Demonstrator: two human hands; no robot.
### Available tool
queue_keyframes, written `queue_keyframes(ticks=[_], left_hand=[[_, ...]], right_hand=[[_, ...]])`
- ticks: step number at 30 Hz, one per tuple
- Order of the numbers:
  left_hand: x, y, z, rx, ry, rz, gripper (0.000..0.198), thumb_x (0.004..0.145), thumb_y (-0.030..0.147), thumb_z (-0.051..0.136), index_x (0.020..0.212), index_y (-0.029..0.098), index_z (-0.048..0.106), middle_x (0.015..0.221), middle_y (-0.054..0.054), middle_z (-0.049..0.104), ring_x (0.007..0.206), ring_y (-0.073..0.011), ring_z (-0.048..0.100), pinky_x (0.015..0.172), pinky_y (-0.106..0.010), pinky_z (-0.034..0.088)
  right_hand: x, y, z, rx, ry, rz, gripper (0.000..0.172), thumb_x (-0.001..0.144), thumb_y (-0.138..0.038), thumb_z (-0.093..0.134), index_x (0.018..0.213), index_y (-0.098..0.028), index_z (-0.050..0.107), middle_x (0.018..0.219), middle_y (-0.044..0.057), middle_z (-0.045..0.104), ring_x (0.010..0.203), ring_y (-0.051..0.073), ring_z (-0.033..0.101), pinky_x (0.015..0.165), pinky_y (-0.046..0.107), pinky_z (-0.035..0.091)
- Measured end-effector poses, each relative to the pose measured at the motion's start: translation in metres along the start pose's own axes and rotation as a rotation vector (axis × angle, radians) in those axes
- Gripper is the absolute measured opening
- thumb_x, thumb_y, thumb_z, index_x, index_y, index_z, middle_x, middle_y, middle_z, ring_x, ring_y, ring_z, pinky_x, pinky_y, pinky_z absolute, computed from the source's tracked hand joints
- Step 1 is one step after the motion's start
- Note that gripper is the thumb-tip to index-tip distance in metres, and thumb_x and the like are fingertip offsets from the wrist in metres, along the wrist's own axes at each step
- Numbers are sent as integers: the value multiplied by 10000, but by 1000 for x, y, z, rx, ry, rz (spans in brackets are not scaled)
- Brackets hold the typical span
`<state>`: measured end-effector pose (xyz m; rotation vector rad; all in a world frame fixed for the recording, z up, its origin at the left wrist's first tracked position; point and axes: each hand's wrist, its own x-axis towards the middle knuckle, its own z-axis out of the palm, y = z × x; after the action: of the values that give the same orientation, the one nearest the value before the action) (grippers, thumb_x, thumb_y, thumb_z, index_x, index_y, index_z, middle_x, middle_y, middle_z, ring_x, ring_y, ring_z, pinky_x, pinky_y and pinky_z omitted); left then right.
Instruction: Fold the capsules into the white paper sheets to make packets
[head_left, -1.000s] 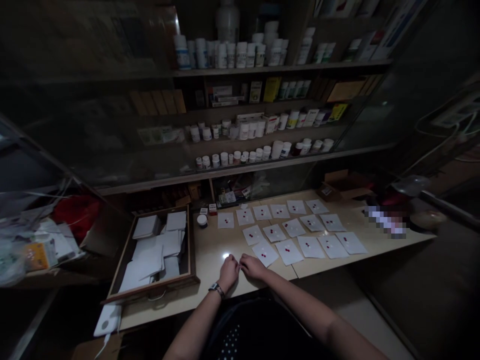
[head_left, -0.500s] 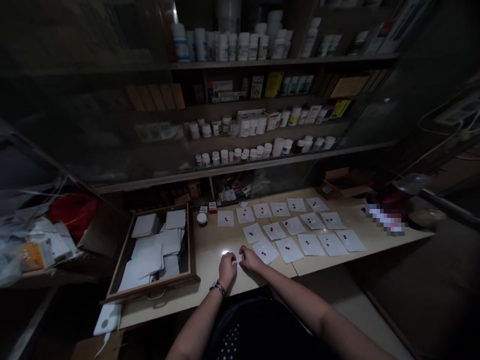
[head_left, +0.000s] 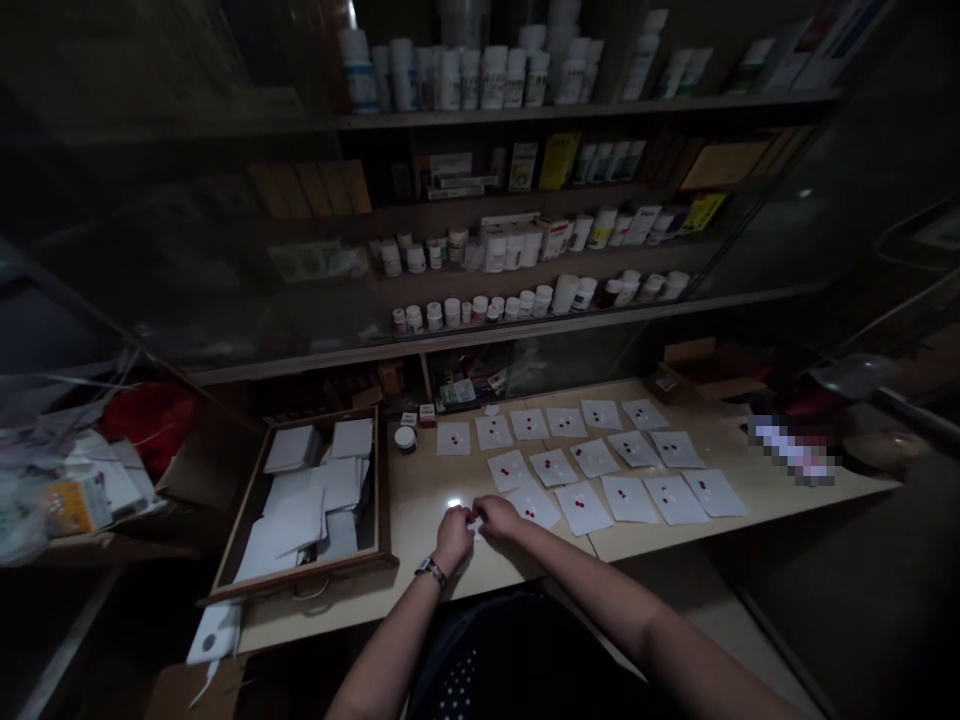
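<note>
Both my hands meet on the wooden counter [head_left: 420, 500] near its front edge. My left hand [head_left: 452, 537], with a watch on the wrist, and my right hand [head_left: 497, 520] have curled fingers pinched together on a small white paper [head_left: 472, 523]. Just right of them lie several white paper squares [head_left: 581, 507] in rows, each with small red pills on it. The nearest square [head_left: 534, 506] touches my right hand.
An open wooden drawer [head_left: 309, 497] full of white paper squares sits left of my hands. A small white-lidded jar [head_left: 406, 438] stands at the counter's back. Shelves of white medicine bottles [head_left: 525, 300] rise behind glass. A cardboard box [head_left: 694, 366] is at the back right.
My hands have shifted slightly forward and closed together on the small paper. The camera has turned a little.
</note>
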<state>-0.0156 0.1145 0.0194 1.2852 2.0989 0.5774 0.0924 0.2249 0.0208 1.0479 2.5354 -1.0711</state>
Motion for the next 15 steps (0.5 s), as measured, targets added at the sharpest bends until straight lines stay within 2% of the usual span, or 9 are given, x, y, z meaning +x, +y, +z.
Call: queue_keyframes(ticks=[2, 4, 8, 11, 13, 15], left_hand=[[-3, 2, 2, 2, 22, 20, 246, 685, -5, 547, 833, 171, 635, 931, -64, 637, 943, -202, 570, 849, -277, 390], [-9, 4, 6, -1, 68, 47, 258, 705, 7, 514, 864, 174, 630, 957, -69, 633, 954, -201, 571, 864, -282, 392], [-13, 5, 15, -83, 182, 32, 253, 730, 54, 508, 919, 189, 606, 985, -61, 628, 952, -196, 582, 853, -288, 420], [-5, 4, 22, -346, 229, -132, 138, 740, 144, 583, 871, 188, 577, 796, -18, 627, 766, -169, 604, 709, -259, 454], [5, 3, 25, -542, 183, -263, 175, 683, 199, 675, 807, 188, 553, 665, 19, 596, 629, -147, 584, 603, -236, 442], [16, 3, 26, -640, 117, -332, 243, 621, 230, 734, 750, 188, 532, 570, 44, 557, 518, -132, 544, 528, -231, 420]], right_hand=[[-7, 3, 3, -36, 35, -99, 218, 648, -144, 696, 855, -211, 696, 910, 25, 657, 830, 178, 581, 700, 242, 362], [-11, 6, 6, -51, 61, -137, 187, 669, -137, 664, 845, -195, 692, 932, 43, 654, 843, 181, 580, 711, 244, 360], [-11, 9, 8, 20, 83, -85, 140, 697, -173, 659, 835, -186, 681, 885, 45, 664, 841, 186, 577, 705, 244, 360], [-4, 11, 5, 163, 71, -35, 85, 705, -186, 670, 789, -179, 657, 775, 17, 654, 745, 160, 566, 641, 228, 352], [1, 14, 2, 284, 54, -2, 127, 667, -144, 696, 776, -171, 637, 726, -5, 635, 686, 136, 548, 604, 210, 347], [7, 18, 0, 394, 21, 37, 210, 620, -95, 716, 796, -166, 626, 692, -26, 613, 643, 118, 531, 576, 196, 345]])
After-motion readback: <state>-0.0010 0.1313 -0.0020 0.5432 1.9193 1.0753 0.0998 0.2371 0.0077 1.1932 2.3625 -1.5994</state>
